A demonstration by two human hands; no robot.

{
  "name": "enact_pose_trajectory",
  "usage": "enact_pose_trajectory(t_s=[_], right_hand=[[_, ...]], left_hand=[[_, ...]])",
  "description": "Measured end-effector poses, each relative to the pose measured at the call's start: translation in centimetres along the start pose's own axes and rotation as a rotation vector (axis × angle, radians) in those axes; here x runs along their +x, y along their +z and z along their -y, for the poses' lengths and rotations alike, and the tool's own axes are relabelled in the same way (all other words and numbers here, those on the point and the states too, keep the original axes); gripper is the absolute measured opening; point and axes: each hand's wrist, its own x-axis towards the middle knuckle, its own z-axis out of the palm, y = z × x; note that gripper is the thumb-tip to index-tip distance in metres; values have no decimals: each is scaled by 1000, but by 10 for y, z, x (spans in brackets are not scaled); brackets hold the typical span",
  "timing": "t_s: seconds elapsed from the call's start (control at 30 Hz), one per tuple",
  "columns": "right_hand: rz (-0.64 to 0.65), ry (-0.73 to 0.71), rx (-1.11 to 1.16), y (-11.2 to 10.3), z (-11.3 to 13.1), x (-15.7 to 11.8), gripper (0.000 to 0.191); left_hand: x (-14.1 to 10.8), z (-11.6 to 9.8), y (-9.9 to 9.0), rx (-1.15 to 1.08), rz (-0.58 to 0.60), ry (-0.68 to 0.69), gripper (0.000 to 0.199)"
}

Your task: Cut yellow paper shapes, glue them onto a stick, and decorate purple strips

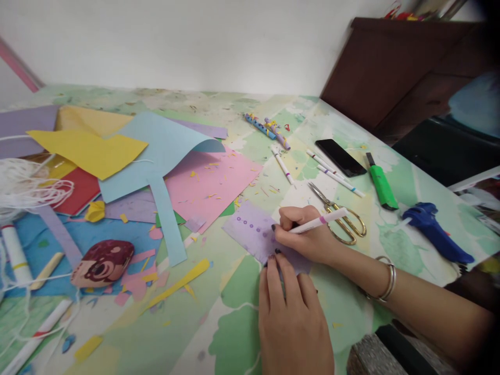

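A small sheet of purple paper point(250, 234) lies on the table, with a row of small purple circles drawn along it and fainter marks below. My right hand point(312, 237) grips a white marker pen point(320, 221) with a purple band; its tip is hidden by my fingers over the paper. My left hand point(292, 312) rests flat, fingers stretched out, its fingertips pressing on the paper's near edge. Just beyond my right hand lie gold-handled scissors point(338, 216), partly behind the pen.
Coloured paper sheets point(133, 151), white string point(27, 182) and a round bear-printed case point(103, 263) crowd the left. To the right lie loose markers point(283, 165), a black phone point(340, 157), a green utility knife point(380, 185) and a blue glue gun point(437, 232). Decorated paper tubes point(267, 130) sit farther back.
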Motion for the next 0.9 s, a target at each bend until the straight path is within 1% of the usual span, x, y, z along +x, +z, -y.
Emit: enact_pose_trajectory(t_s=[0.1, 0.27, 0.5, 0.77, 0.9], right_hand=[[6, 1, 15, 0, 0, 0, 31], [-39, 9, 1, 0, -2, 0, 31], [-7, 5, 10, 0, -2, 0, 32], [-39, -5, 6, 0, -3, 0, 31], [-14, 7, 4, 0, -3, 0, 31]], left_hand=[[0, 0, 0, 13, 7, 6, 19], [0, 1, 0, 13, 7, 7, 20], [0, 0, -1, 16, 20, 4, 23], [1, 1, -1, 12, 11, 8, 22], [0, 1, -1, 16, 6, 4, 21]])
